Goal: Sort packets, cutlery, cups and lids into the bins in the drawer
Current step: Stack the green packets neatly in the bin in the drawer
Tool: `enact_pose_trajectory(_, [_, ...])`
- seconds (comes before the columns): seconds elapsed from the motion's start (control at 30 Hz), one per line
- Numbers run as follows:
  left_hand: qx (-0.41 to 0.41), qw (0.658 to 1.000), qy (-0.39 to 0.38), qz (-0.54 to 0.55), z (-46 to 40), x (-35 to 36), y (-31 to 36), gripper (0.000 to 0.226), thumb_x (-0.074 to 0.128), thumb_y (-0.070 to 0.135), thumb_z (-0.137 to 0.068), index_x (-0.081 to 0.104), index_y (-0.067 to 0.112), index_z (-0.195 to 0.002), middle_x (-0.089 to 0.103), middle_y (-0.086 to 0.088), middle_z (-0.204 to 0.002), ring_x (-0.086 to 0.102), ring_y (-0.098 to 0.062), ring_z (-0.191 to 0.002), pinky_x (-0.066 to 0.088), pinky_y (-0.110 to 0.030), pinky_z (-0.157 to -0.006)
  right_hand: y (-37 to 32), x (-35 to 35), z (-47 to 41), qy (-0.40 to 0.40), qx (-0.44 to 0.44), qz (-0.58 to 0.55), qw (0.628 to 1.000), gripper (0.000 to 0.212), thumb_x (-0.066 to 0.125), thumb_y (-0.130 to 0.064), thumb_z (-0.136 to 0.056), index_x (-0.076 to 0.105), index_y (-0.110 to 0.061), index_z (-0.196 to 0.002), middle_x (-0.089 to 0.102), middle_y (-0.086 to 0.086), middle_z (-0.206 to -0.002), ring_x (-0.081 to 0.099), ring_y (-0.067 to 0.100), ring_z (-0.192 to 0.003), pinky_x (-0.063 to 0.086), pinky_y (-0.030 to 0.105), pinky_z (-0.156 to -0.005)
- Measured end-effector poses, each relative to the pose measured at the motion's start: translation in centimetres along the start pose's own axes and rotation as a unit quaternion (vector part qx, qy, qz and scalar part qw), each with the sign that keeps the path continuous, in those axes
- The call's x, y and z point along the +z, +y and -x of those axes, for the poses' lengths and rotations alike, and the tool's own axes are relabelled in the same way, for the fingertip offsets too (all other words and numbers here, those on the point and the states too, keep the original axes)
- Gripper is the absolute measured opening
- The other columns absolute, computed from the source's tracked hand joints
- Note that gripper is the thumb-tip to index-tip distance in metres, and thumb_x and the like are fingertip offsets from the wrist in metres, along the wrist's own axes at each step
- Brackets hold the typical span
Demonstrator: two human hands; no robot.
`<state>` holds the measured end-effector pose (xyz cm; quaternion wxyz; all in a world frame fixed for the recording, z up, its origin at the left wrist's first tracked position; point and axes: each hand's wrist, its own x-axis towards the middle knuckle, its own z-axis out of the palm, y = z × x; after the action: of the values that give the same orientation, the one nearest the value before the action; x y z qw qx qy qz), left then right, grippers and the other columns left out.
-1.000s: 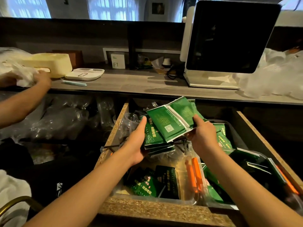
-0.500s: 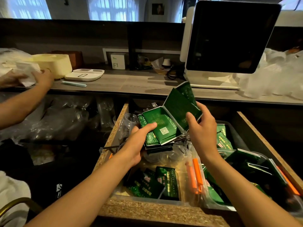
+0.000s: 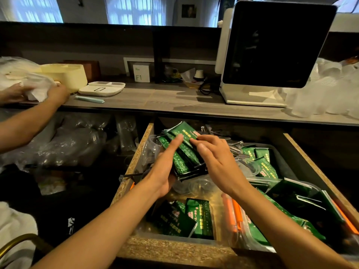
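Since a second ago we have folded the fanned packets [image 3: 183, 152] into one stack above the drawer [image 3: 134, 162]. Our left hand [image 3: 165, 169] cups it underneath; our right hand [image 3: 215, 158] pinches its top with curled fingers.
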<state>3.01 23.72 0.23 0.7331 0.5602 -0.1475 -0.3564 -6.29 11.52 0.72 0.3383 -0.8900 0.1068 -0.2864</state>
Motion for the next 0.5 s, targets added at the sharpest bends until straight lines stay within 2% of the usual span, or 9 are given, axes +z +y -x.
enact_pose_trajectory(0.07, [-0.004,1.000,0.022,0.009,-1.1,-0.4,-0.8,0.115,0.088,0.074,-0.042,0.052,0.020,-0.137,0.067,-0.011,-0.129,0.066,-0.030,-0.116,0.051,-0.052,-0.101,0.0,-0.2,-0.1,0.021,0.009,0.004,1.000,0.045,0.034,-0.053,-0.095,0.068,-0.034,-0.119,0.048,-0.009,-0.137,0.036,0.009,-0.129,0.031,0.027,-0.099])
enact_pose_trajectory(0.13, [-0.005,0.999,0.033,0.009,-2.1,-0.8,-1.4,0.120,0.091,0.071,-0.037,0.050,0.023,-0.139,0.060,-0.009,-0.137,0.061,-0.029,-0.122,0.048,-0.053,-0.103,0.1,-0.3,-0.2,0.045,0.032,-0.007,0.998,0.023,0.051,-0.038,-0.097,0.073,-0.031,-0.103,0.049,-0.010,-0.135,0.037,0.008,-0.132,0.032,0.025,-0.096])
enact_pose_trajectory(0.2, [0.010,0.999,0.038,0.007,-2.5,-1.1,-1.6,0.119,0.092,0.068,-0.034,0.053,0.020,-0.136,0.059,-0.008,-0.137,0.059,-0.028,-0.125,0.046,-0.053,-0.106,0.1,-0.6,-0.4,0.071,0.071,-0.058,0.993,0.006,0.066,-0.027,-0.090,0.070,-0.027,-0.096,0.052,-0.022,-0.120,0.044,0.001,-0.125,0.035,0.020,-0.092])
enact_pose_trajectory(0.23, [0.020,0.999,0.040,0.008,-2.5,-1.1,-1.6,0.119,0.093,0.068,-0.031,0.054,0.019,-0.133,0.060,-0.008,-0.135,0.059,-0.028,-0.124,0.045,-0.053,-0.106,0.1,-0.7,-0.5,0.081,0.084,-0.083,0.990,0.014,0.071,-0.024,-0.087,0.067,-0.025,-0.100,0.053,-0.025,-0.112,0.049,-0.002,-0.118,0.038,0.019,-0.091])
enact_pose_trajectory(0.3, [0.026,0.999,0.034,0.004,-2.2,-0.8,-1.5,0.121,0.093,0.068,-0.029,0.053,0.020,-0.133,0.059,-0.008,-0.136,0.057,-0.028,-0.127,0.043,-0.053,-0.108,0.7,-0.7,-0.6,0.091,0.101,-0.130,0.982,0.035,0.074,-0.022,-0.084,0.059,-0.024,-0.115,0.056,-0.023,-0.107,0.054,-0.006,-0.106,0.044,0.016,-0.088])
enact_pose_trajectory(0.37, [0.034,0.999,0.038,0.012,-1.7,-0.4,-1.2,0.123,0.092,0.070,-0.031,0.049,0.020,-0.134,0.058,-0.007,-0.136,0.057,-0.028,-0.126,0.044,-0.053,-0.107,1.1,-0.4,-0.7,0.102,0.101,-0.143,0.979,0.036,0.074,-0.022,-0.084,0.059,-0.019,-0.117,0.062,-0.016,-0.107,0.058,-0.006,-0.099,0.046,0.014,-0.086])
enact_pose_trajectory(0.43, [0.053,0.998,0.038,0.009,-1.2,0.1,-0.9,0.106,0.092,0.066,-0.040,0.053,0.014,-0.125,0.065,-0.006,-0.125,0.062,-0.024,-0.117,0.047,-0.050,-0.105,1.2,0.2,-0.5,0.121,0.097,-0.138,0.978,0.023,0.073,-0.022,-0.086,0.067,-0.011,-0.105,0.069,-0.004,-0.093,0.064,0.006,-0.086,0.049,0.019,-0.077])
enact_pose_trajectory(0.5, [0.060,0.998,0.034,-0.002,-0.8,0.5,-0.7,0.068,0.086,0.051,-0.067,0.053,0.009,-0.108,0.066,0.003,-0.109,0.061,-0.013,-0.109,0.045,-0.038,-0.104,1.0,0.7,-0.2,0.141,0.095,-0.100,0.980,0.015,0.071,-0.025,-0.087,0.064,-0.012,-0.083,0.062,-0.002,-0.071,0.056,0.007,-0.063,0.041,0.017,-0.059])
